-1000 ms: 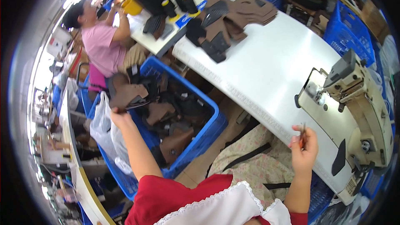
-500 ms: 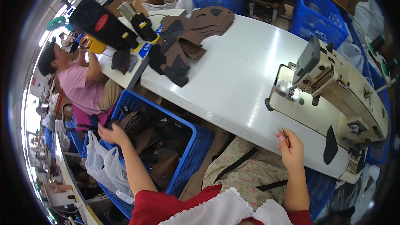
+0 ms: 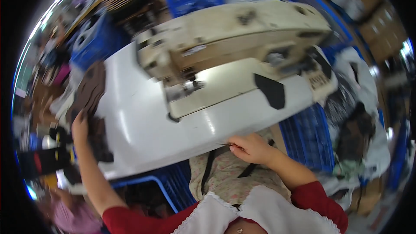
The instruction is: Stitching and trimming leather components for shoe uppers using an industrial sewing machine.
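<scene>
My left hand (image 3: 80,129) is at the near edge of a stack of brown cut pieces (image 3: 91,87) on the left end of the white table. Its fingers are blurred against the pieces, so I cannot make out whether they grip one. My right hand (image 3: 252,148) is closed around small thread snips (image 3: 237,146), the thin tip pointing left over the table's front edge. Beyond it stands a cream sewing machine (image 3: 234,30). A black cut piece (image 3: 271,92) lies on the machine bed's front edge.
A blue crate (image 3: 162,184) with dark contents stands below the table's left front, and another blue crate (image 3: 307,134) below its right. Plastic bags (image 3: 368,117) are at the right. A person in a pink shirt (image 3: 76,214) sits at lower left.
The view has swung right toward the sewing machine. My left hand has gone from above the blue crate to the brown pieces. My right hand still holds the snips.
</scene>
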